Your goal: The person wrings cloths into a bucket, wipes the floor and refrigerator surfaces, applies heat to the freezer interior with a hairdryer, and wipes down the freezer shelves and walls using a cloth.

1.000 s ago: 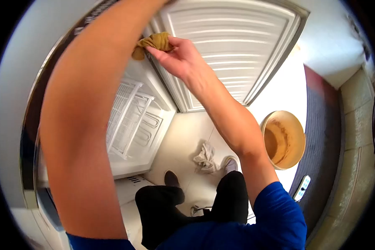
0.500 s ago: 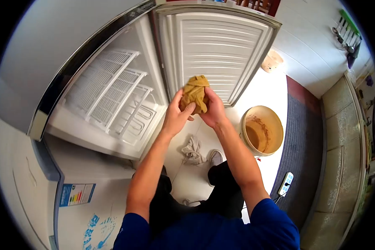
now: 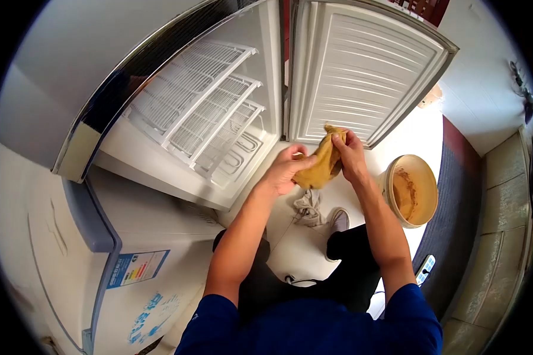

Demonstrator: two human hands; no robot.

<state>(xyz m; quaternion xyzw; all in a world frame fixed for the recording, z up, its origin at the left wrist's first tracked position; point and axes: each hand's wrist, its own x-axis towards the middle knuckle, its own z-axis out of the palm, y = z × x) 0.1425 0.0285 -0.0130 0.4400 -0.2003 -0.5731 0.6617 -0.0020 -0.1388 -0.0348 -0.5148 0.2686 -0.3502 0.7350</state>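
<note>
A mustard-yellow cloth hangs between my two hands, in front of the open freezer door. My left hand pinches its lower left part, thumb on top. Higher up on the right, my right hand grips the cloth's other side with thumb and fingers. The cloth is partly spread and creased. Left of my hands stands the open freezer compartment with white wire shelves. The ribbed white door is swung out behind the cloth.
A pale bucket with brown stains inside stands on the floor at right. A greyish rag lies by my shoe. A power strip rests on the dark mat. A lower white appliance is at left.
The cloth has gone from a bunched, folded bundle to a looser, opened-out shape, with my hands farther apart. The view has turned left, so the surroundings appear shifted right.
</note>
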